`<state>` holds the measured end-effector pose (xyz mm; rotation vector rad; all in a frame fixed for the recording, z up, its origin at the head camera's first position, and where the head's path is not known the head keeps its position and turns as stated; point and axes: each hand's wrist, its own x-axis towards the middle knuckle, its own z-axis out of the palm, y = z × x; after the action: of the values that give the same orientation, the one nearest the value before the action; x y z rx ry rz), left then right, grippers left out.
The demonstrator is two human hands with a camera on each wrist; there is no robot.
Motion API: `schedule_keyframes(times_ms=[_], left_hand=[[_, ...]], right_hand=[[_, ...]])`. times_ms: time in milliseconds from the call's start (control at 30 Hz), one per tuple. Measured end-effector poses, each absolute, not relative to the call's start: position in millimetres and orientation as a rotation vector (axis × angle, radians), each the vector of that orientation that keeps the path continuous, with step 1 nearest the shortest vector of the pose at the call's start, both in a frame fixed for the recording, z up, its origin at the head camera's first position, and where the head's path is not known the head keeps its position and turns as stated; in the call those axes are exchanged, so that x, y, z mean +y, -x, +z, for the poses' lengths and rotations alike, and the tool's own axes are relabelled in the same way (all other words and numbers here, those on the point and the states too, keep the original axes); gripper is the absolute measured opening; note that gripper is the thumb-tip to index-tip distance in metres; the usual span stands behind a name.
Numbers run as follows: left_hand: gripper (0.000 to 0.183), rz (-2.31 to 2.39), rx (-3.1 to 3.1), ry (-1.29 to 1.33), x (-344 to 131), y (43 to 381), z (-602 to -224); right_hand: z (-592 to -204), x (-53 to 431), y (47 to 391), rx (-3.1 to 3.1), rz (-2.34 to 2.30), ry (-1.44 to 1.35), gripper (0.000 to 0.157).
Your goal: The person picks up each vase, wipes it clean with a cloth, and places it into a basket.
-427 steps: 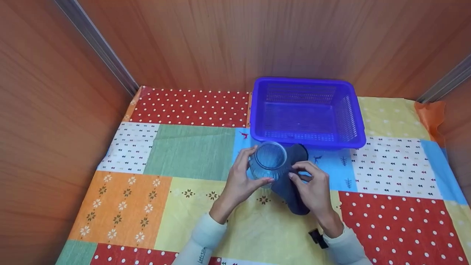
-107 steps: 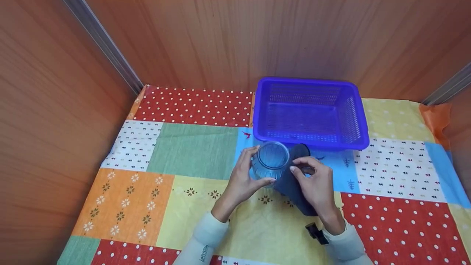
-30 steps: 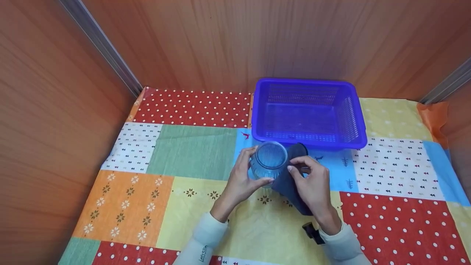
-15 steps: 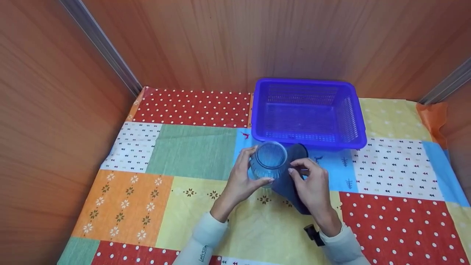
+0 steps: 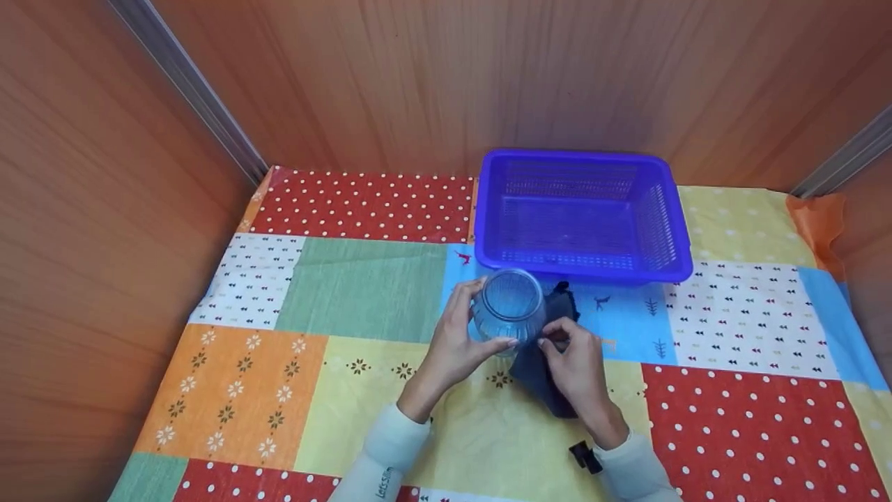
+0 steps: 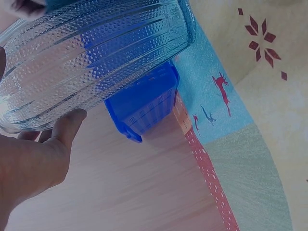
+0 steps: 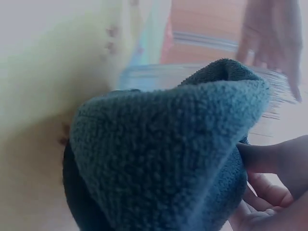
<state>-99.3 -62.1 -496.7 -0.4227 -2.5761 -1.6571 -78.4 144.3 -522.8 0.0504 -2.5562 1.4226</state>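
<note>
A clear ribbed glass jar [image 5: 512, 324] stands close in front of the basket, its open mouth facing up toward the head camera. My left hand [image 5: 453, 345] grips it from the left, thumb on the near side and fingers behind. In the left wrist view the dimpled, ribbed wall of the jar [image 6: 96, 62] fills the top. On the jar's other side my right hand [image 5: 582, 373] pinches a dark blue-grey cloth [image 5: 540, 383] right at the glass. The right wrist view shows the fluffy cloth [image 7: 154, 149] folded over, hiding much of the jar behind it.
A purple plastic basket [image 5: 488, 209] with slotted sides stands just beyond the jar, near the back wooden panel [image 5: 376, 84]. Patchwork cloth [image 5: 369, 286] covers the table. A wooden side panel [image 5: 104, 244] rises at the left. A black clip [image 5: 585, 457] sits by the right cuff.
My right hand has moved lower and slightly left along the jar's side. The cloth has shifted toward me and its far end is more crumpled. The left hand and jar stay put.
</note>
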Motion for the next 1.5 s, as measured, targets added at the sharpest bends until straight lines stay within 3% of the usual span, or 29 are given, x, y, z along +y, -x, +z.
schedule_keyframes(times_ms=[567, 1500], left_hand=[[0.086, -1.650, -2.555, 0.443, -62, 98, -498], [0.089, -1.670, -2.578, 0.422, -62, 98, -496]], right_hand=[[-549, 140, 82, -2.655, 1.391, -0.015, 0.013], [-478, 143, 73, -2.334, 1.498, -0.079, 0.014]])
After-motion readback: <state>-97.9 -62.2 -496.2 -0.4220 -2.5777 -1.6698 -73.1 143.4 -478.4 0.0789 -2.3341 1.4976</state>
